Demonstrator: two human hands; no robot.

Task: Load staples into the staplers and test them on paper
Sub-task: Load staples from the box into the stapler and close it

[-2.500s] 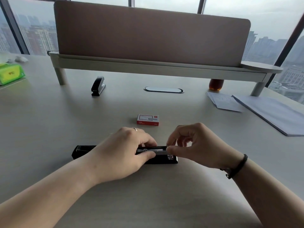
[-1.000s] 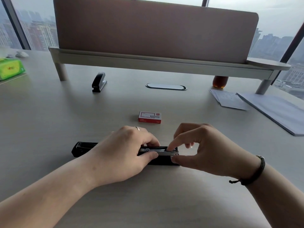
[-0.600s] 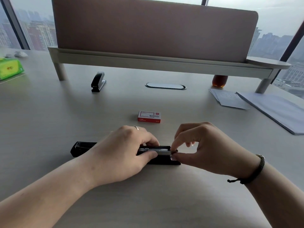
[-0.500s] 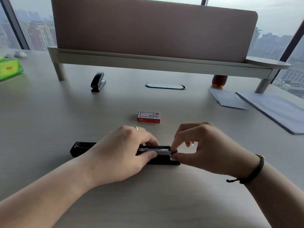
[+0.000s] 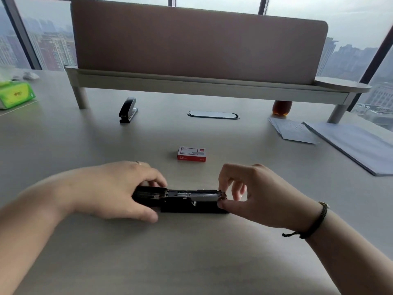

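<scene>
on the bench (image 5: 202,262) the opened stapler (image 5: 180,201) lies flat in front of me. my left hand (image 5: 110,190) clamps its rear end; my right hand (image 5: 255,194) pinches the magazine tip. the staple box (image 5: 191,154) sits just beyond. risk — a crooked strip could jam if my pinch slips.

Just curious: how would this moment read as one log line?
step: loading staples | left hand: holding open stapler | right hand: pinching its metal end | staple box: behind, untouched

A green tissue pack (image 5: 14,95) lies far left on the desk (image 5: 191,252); an amber bottle (image 5: 281,107) stands under the shelf (image 5: 212,85).
</scene>
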